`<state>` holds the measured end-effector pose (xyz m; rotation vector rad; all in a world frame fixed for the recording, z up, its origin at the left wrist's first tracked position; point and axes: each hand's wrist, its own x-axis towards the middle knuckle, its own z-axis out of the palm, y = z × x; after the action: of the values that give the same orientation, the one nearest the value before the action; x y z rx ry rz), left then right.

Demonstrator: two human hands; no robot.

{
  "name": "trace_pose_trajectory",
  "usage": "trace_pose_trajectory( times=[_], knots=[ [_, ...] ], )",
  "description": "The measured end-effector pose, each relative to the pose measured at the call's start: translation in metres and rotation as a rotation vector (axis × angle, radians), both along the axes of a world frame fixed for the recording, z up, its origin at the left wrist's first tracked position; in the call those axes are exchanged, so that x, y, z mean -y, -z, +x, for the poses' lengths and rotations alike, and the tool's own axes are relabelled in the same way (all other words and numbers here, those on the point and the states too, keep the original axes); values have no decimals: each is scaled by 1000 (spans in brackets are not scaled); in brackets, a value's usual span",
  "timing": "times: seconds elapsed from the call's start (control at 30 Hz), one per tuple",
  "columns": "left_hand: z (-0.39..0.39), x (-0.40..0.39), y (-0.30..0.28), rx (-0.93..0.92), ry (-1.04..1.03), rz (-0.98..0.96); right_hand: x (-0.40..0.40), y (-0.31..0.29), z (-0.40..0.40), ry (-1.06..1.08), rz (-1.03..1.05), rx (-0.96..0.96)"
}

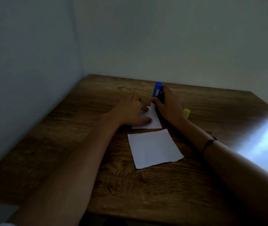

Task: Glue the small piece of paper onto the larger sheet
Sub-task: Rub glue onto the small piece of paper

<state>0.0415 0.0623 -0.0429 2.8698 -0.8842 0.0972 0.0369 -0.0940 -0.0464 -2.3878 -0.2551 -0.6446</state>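
Note:
A small white piece of paper (153, 121) lies on the wooden table (146, 185), partly covered by my left hand (130, 111), which presses it flat with spread fingers. My right hand (167, 105) grips a blue glue stick (157, 89), held nearly upright with its lower end at the far edge of the small paper. The larger white sheet (154, 149) lies flat just nearer to me, apart from the small piece.
A yellow cap (186, 112) lies on the table right of my right hand. Walls close the table in at the left and back. A bright glare falls across the table's right side (263, 137). A dark band circles my right wrist (209, 142).

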Motion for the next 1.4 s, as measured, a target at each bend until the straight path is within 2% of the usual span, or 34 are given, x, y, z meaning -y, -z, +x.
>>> trace_pose_trajectory(
  times=[0.6,0.97,1.4],
  knots=[
    [-5,3,-3,-37,-23,-25,1,3,-19,11,-36,19],
    [-3,3,-2,12,-28,31,3,0,-42,-33,-19,-12],
    [-3,0,0,9,13,-45,6,-3,-70,-68,-1,-25]
  ],
)
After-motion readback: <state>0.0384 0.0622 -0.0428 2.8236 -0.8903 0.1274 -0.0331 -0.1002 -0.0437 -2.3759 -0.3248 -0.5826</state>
